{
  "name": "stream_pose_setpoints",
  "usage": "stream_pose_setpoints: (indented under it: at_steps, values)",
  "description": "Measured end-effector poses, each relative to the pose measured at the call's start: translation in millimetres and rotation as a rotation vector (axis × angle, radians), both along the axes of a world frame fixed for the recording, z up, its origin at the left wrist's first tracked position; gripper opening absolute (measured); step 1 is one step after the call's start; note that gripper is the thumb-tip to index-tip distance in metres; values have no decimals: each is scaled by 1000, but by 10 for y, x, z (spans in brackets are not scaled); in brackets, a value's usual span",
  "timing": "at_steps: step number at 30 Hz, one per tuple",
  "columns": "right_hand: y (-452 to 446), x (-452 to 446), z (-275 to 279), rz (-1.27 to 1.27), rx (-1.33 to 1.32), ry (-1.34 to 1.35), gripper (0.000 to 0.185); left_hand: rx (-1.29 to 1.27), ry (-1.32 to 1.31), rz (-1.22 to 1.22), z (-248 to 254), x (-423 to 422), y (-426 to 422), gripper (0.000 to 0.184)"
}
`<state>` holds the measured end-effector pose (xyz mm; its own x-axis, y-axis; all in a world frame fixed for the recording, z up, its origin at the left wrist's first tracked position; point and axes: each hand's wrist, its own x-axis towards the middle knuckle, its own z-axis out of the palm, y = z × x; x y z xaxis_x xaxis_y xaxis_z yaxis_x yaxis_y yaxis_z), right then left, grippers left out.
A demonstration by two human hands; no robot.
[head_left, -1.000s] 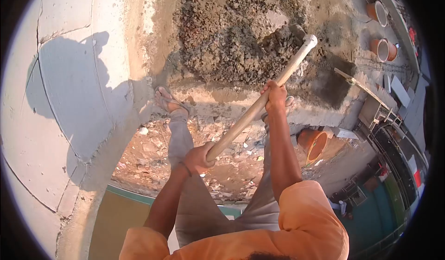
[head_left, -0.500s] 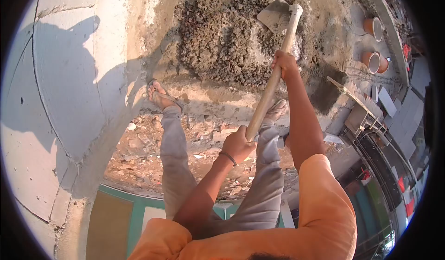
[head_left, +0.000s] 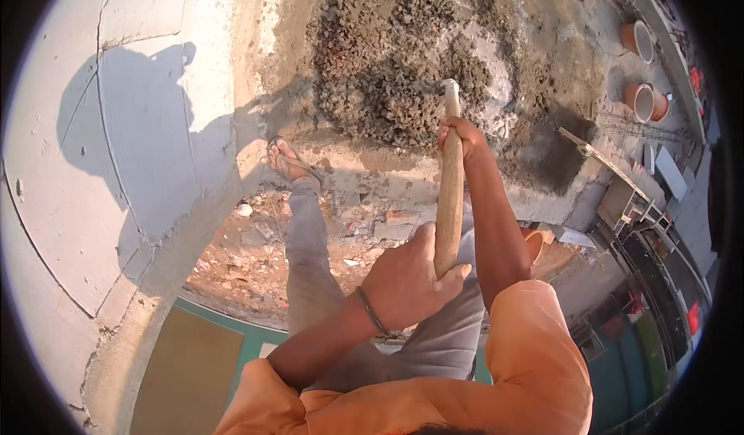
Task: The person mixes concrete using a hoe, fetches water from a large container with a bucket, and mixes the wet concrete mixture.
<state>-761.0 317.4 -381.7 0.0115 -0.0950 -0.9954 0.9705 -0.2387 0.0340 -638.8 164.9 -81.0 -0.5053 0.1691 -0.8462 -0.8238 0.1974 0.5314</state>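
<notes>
A hoe (head_left: 449, 195) with a thick wooden handle slants away from me in both hands. My left hand (head_left: 411, 276), with a dark band at its wrist, is closed round the near end of the handle. Further up, close to the head, my right hand (head_left: 463, 138) grips the same handle. The hoe's head end is at the near part of a pile of wet, stony concrete mix (head_left: 387, 67). Its blade cannot be made out against the mix. Pale grey liquid lies on the pile's right side.
At the left rises a pale concrete wall (head_left: 46, 202) bearing my shadow. My sandaled foot (head_left: 291, 160) stands on the ledge before the pile. Broken rubble (head_left: 240, 241) lies below. Orange buckets (head_left: 640, 101) and a wooden plank (head_left: 604, 163) are on the right.
The hoe has come back toward me, from the pile's far right to its near part. Its blade, visible before, no longer shows. My left hand has risen closer to the camera.
</notes>
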Motion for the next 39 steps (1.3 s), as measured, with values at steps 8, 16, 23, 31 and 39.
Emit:
stream_pose_setpoints:
  at_steps: [8,16,23,31,39]
  values:
    - [-960,988,-56,-310,258,454,14,-251,299,-207,-1501,1852,-1872,55]
    - [-1354,77,686,-57,312,863,14,-386,344,-68,-2376,1472,-1187,32]
    - [-1227,-846,-361,644,390,600,13,-127,19,269,-2364,791,-63,44]
    - [-788,1359,-685,712,318,413,26,-153,-362,507,-1745,2634,695,30]
    - [164,414,538,221,290,635,22,-330,54,7,-1875,2080,887,33]
